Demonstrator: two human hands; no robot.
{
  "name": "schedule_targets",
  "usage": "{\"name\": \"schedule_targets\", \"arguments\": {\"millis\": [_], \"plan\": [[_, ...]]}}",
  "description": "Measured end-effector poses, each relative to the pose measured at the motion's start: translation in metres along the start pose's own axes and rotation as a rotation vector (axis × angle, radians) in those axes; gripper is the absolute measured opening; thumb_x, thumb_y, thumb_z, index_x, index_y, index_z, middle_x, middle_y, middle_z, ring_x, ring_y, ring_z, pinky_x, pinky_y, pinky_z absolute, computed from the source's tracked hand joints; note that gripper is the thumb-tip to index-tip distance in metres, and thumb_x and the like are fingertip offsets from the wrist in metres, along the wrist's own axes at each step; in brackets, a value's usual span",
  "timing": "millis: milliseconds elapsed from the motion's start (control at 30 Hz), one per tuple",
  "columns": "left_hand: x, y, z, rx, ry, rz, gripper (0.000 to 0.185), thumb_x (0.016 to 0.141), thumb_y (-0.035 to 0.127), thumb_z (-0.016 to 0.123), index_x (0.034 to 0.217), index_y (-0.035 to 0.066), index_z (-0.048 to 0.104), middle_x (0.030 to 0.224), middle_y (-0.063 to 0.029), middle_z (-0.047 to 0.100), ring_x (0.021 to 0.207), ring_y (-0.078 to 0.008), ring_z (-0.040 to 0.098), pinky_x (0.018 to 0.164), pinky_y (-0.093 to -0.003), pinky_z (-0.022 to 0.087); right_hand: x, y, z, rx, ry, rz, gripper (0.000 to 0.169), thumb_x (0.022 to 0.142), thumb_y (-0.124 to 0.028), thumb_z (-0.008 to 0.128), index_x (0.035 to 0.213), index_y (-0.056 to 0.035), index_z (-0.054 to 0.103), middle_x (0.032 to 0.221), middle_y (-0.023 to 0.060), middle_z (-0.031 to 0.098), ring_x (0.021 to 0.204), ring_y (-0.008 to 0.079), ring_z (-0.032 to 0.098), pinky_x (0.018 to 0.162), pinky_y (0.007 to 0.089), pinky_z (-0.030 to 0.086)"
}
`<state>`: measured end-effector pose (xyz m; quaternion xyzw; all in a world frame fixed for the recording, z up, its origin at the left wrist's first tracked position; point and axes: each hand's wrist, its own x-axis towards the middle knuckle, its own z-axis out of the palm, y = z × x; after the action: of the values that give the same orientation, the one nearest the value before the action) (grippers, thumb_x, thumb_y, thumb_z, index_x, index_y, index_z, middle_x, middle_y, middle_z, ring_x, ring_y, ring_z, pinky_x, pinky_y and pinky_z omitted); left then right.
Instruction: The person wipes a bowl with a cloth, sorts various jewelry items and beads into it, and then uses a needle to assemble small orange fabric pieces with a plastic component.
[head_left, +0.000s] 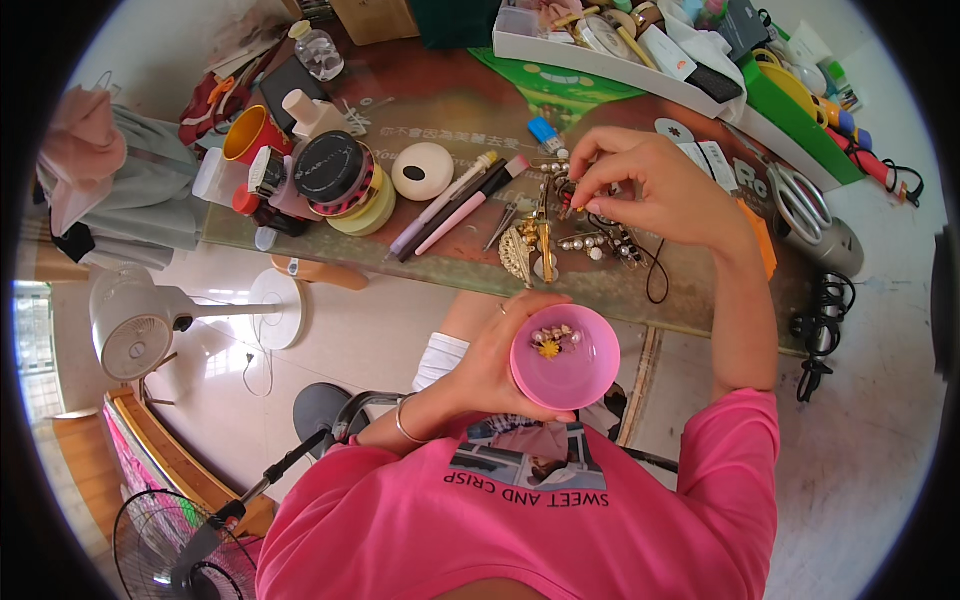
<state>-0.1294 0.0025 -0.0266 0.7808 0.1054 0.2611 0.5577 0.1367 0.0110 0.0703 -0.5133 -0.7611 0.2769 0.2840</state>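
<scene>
My left hand (491, 360), with a ring and a bangle, grips a pink plastic cup (600, 375) in front of the desk edge. Inside the cup lie a yellow flower-shaped ornament (549, 349) and several pearl-beaded pieces (566, 334). Over a pile of hair accessories on the desk, my right hand (637, 184) has thumb and forefinger close together; whether they pinch a small piece is unclear. Around it are a gold hair clip (546, 251), a gold filigree comb or clip (514, 255), pearl-beaded pins (585, 244) and a black elastic hair tie (658, 281). The fingers hide part of the pile.
Left of the pile lie makeup brushes and pens (461, 206), a white round case (422, 172) and stacked cosmetic jars (337, 180). A blue-capped USB stick (545, 133) lies behind. Right are scissors (799, 199) in a grey holder (840, 251). A white box (615, 71) stands at the back.
</scene>
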Motion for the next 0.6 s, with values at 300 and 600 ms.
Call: {"name": "schedule_targets", "arguments": {"millis": [300,600], "plan": [[0.001,-0.002,0.0,0.007,0.0,0.025,0.102,0.051,0.047,0.093,0.13,0.003,0.045,0.121,-0.0131,0.054,0.11,-0.0311,0.055,0.094,-0.0407,0.044,-0.001,-0.006,-0.003,0.648,-0.04,-0.02,0.013,0.084,0.001,0.067,0.096,-0.0017,0.073,0.094,0.0055,0.071,0.079,0.009,0.064,0.069,0.0226,0.05],[-0.003,-0.003,0.001,-0.002,-0.022,-0.063,0.102,0.05,0.048,0.093,0.128,0.002,0.046,0.121,-0.0133,0.054,0.11,-0.031,0.056,0.093,-0.0414,0.045,-0.004,-0.025,0.02,0.345,-0.476,-0.134,0.024,0.077,-0.014,0.077,0.099,-0.0035,0.072,0.083,0.0068,0.069,0.072,0.0173,0.065,0.064,0.0293,0.051]]}}
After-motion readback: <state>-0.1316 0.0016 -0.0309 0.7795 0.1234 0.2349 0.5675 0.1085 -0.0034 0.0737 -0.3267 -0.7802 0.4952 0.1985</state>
